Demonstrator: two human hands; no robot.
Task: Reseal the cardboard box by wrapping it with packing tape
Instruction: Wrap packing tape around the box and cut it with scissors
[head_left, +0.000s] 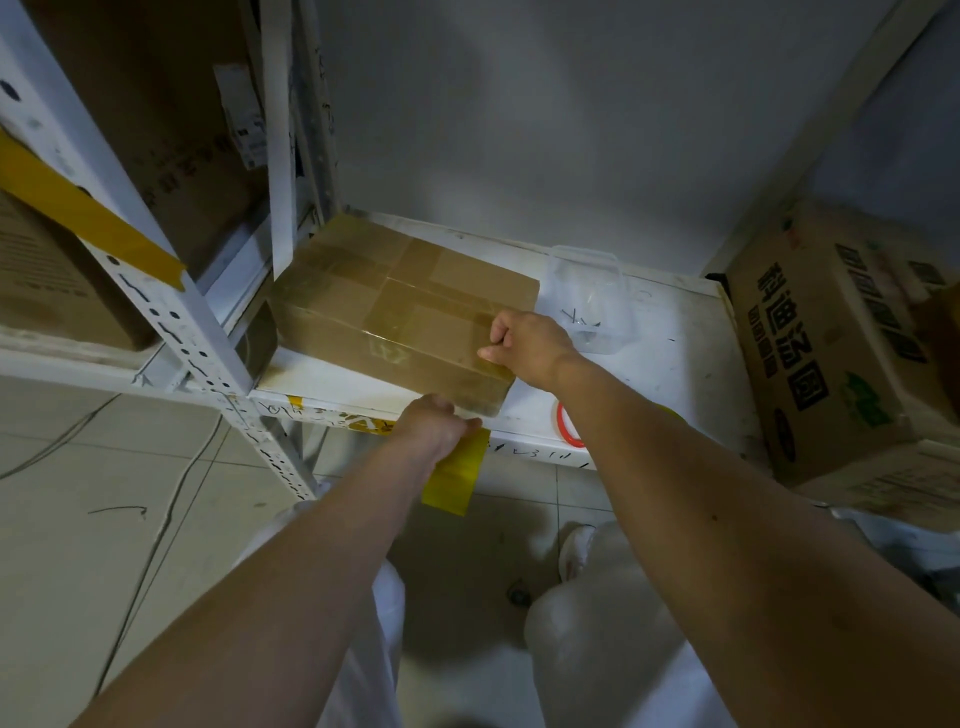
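A flat cardboard box (395, 306) lies on a white shelf (675, 364), its top and sides crossed with bands of clear yellowish packing tape. My right hand (524, 348) rests on the box's near right corner, fingers curled against the top edge. My left hand (431, 423) is at the box's lower front edge, pinching a strip of yellowish tape (454, 478) that hangs down below the shelf edge. A tape roll with a red core (569, 423) lies on the shelf, mostly hidden behind my right forearm.
A clear plastic tub (592, 306) with small metal bits stands right of the box. A printed carton (831, 338) sits at the far right. White slotted rack posts (171, 312) and stored cartons (156, 130) stand at left. Tiled floor lies below.
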